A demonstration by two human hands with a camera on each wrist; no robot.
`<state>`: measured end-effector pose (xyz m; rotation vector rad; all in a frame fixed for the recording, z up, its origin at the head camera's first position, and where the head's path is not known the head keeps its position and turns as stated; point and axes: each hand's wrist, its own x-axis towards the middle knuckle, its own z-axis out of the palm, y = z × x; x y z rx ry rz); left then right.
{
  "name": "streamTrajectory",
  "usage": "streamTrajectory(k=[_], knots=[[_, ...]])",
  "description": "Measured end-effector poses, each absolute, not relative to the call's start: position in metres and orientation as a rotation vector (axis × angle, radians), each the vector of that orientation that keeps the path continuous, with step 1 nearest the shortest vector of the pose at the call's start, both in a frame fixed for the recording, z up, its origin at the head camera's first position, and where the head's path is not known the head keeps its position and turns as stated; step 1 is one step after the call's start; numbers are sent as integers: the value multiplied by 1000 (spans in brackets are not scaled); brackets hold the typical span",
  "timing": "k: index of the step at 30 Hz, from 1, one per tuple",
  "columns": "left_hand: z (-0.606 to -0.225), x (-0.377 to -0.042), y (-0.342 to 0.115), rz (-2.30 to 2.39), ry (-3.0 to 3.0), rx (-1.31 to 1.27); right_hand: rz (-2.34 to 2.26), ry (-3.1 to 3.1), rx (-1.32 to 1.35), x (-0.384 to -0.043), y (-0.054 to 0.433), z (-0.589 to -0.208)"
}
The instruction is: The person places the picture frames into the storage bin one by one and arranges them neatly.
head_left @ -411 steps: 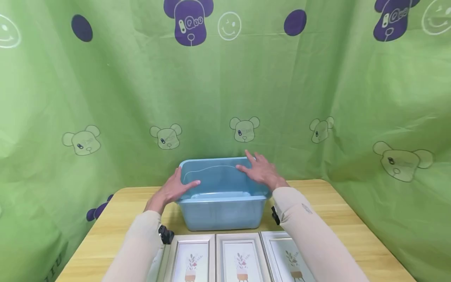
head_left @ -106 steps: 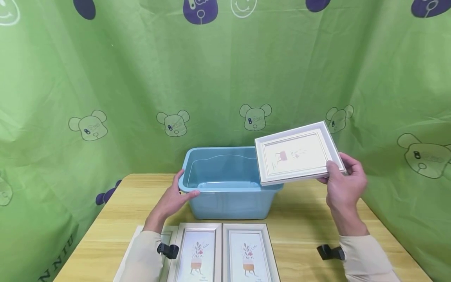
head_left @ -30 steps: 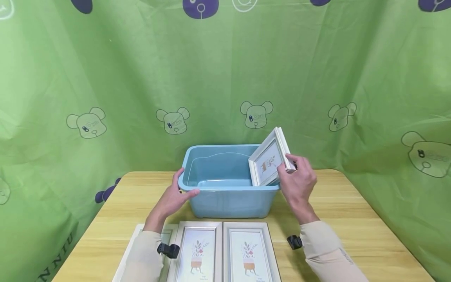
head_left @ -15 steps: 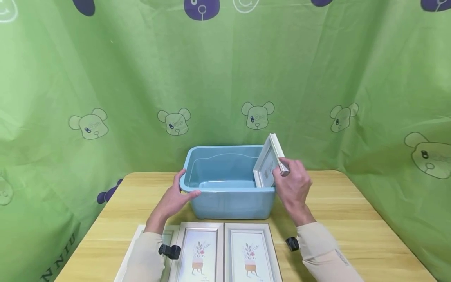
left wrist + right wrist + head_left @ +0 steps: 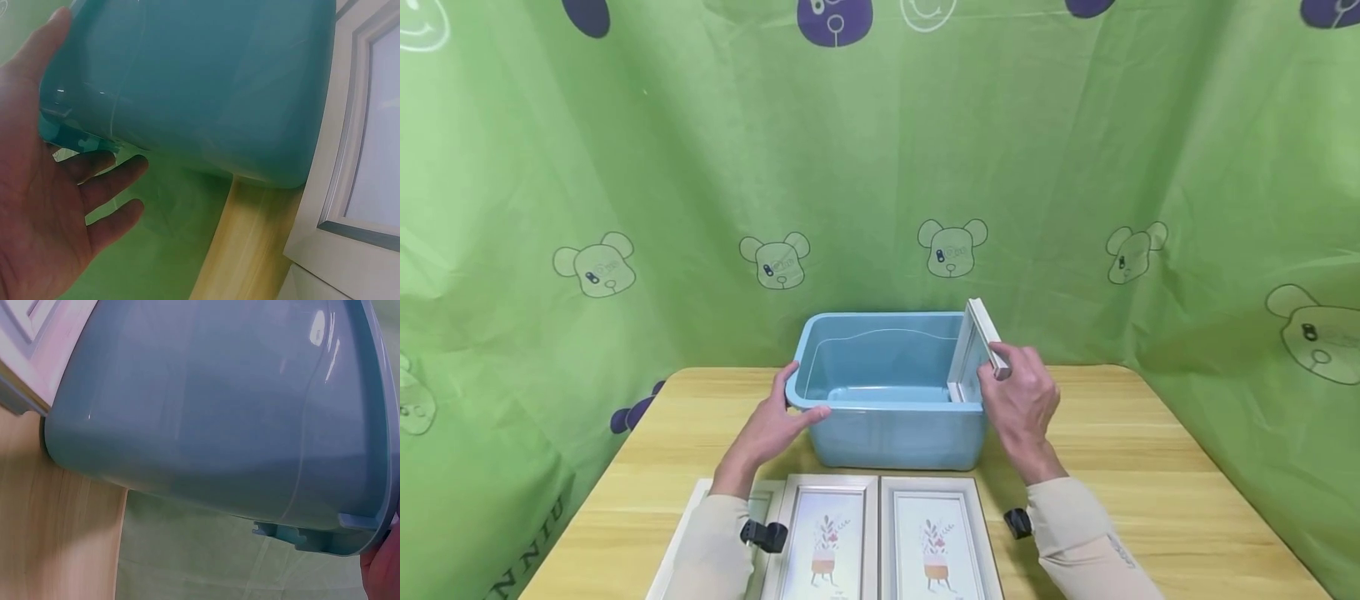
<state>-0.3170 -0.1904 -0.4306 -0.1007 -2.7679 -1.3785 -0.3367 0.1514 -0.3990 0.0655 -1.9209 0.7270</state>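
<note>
A white picture frame [image 5: 973, 346] stands on edge at the right end of the light blue plastic tub [image 5: 891, 433], its lower part inside and its top above the rim. My right hand [image 5: 1021, 396] pinches its near upper corner between thumb and fingers. In the right wrist view only a bit of that hand [image 5: 382, 565] shows, by the tub's rim. My left hand [image 5: 771, 425] spans the tub's front left corner, thumb on the rim. In the left wrist view its other fingers [image 5: 115, 187] are spread loosely near the tub's side handle [image 5: 78, 137].
In front of the tub lie three picture frames with potted-plant prints: a right one [image 5: 936, 542], a middle one [image 5: 827, 542] and a left one [image 5: 760, 512] partly under my left forearm. The wooden table [image 5: 1150, 467] backs onto a green patterned curtain [image 5: 865, 167].
The picture frame in my right hand has gone lower into the tub's right end and turned more edge-on. Earlier it was held above the rim. My left hand stays at the corner.
</note>
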Motion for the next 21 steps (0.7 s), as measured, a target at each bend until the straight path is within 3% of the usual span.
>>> streamTrajectory(k=[21], knots=[[-431,-316,-190,-1425,-2749,-113,765,-2037,-22,-335,150,-397]])
